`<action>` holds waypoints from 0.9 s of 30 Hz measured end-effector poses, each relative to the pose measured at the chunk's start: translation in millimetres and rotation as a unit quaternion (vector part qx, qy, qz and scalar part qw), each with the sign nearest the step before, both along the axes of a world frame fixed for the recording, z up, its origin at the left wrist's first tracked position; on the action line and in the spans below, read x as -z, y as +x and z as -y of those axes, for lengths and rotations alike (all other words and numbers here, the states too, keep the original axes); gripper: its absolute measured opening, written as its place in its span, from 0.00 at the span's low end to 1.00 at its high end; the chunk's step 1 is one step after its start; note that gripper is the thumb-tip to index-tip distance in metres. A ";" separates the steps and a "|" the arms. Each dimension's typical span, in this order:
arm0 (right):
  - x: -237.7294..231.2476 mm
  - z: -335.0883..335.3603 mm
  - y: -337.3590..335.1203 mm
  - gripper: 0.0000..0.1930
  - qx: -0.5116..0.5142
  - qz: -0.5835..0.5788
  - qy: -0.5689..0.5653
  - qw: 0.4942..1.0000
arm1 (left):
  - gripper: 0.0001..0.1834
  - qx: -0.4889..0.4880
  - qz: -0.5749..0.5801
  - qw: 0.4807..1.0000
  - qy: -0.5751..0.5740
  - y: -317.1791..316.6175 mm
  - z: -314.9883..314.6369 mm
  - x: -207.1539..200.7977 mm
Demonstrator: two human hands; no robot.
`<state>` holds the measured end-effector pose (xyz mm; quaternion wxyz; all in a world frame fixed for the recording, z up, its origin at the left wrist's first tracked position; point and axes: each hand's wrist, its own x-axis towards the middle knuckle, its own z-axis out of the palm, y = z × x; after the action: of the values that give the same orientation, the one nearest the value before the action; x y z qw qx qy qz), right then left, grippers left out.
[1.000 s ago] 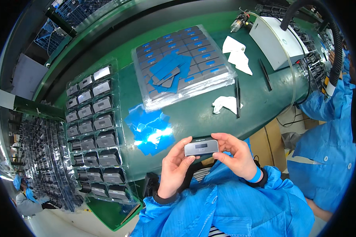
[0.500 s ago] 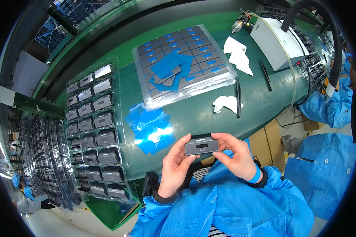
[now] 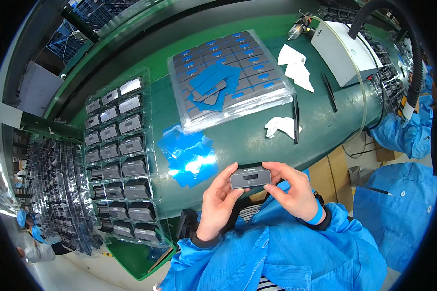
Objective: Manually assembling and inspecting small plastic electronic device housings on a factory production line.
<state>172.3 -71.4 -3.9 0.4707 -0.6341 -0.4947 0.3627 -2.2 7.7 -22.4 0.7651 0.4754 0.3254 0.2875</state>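
Note:
A small grey and black electronic device (image 3: 250, 182) with a dark window in its front is held level over the table's near edge. My left hand (image 3: 219, 200) pinches its left end between thumb and fingers. At the opposite end my right hand (image 3: 293, 192) grips it the same way, a blue band on that wrist. Beyond the left hand lies a spread of shiny blue film sheets (image 3: 188, 154). To the left, a clear plastic tray (image 3: 149, 121) carries rows of similar grey devices.
At the back, another tray (image 3: 189, 127) holds grey panels with loose blue pieces on top. Black tweezers (image 3: 296, 119) lie near white wipes (image 3: 279, 127); a second pair (image 3: 329, 92) is by a white box (image 3: 342, 53). Stacked trays (image 3: 58, 194) stand far left; a co-worker's blue sleeve (image 3: 398, 136) is at right.
The device's front has tipped slightly upward, showing more of its face. Both hands keep their hold. The whole scene has shifted a little to the right in view.

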 end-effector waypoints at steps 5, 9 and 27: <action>-0.7 -0.2 0.4 0.23 0.002 0.000 -0.015 1.000 | 0.29 -0.002 0.001 1.000 -0.006 0.2 0.3 -2.9; 1.5 -0.1 -0.6 0.23 -0.004 0.011 -0.007 1.000 | 0.29 -0.002 -0.007 1.000 0.002 -2.7 1.6 -2.6; 2.4 -2.0 -2.7 0.24 0.013 -0.016 0.002 1.000 | 0.29 -0.023 -0.023 0.999 0.016 -2.8 5.2 -7.5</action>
<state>169.6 -69.4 -6.3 0.4850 -0.6335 -0.4793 0.3657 -5.0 2.4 -14.9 0.7428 0.4866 0.3495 0.2990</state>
